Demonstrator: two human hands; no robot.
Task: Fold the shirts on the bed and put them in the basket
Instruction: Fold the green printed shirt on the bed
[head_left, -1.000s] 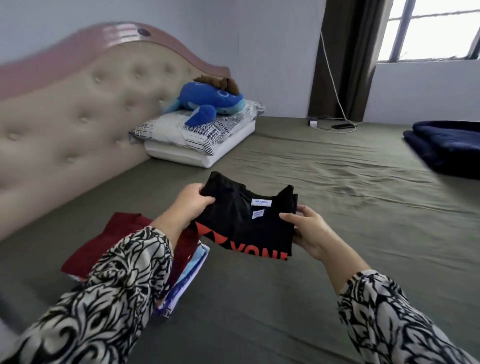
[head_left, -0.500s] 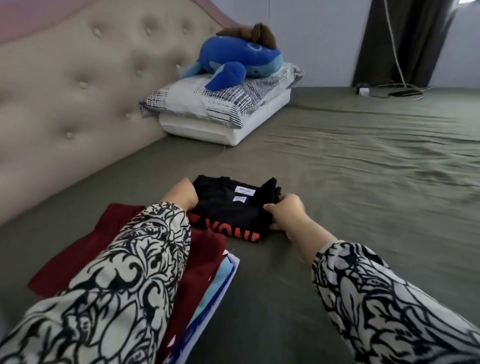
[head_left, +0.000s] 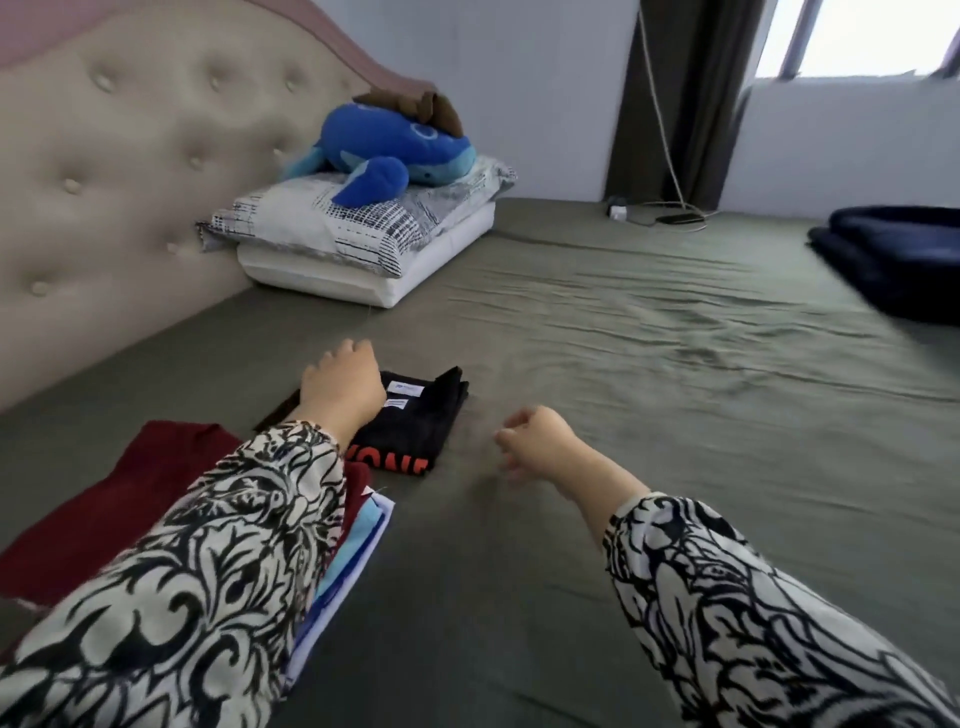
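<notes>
Folded black shirt (head_left: 415, 415) lies on the bed (head_left: 649, 389), beside a maroon-topped stack (head_left: 156, 483). Left hand (head_left: 340, 387) rests over it, grip unclear; right hand (head_left: 540, 441) hovers apart, loosely curled, holding nothing. Soft and light; best lifted by opposite folded edges.

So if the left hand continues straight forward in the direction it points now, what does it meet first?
Probably the pillows below the blue plush toy; the left hand lies over the folded black shirt. Depth is uncertain.

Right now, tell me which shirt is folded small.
The black shirt with orange lettering, under the left hand; the maroon shirt beside it lies spread wider.
</notes>
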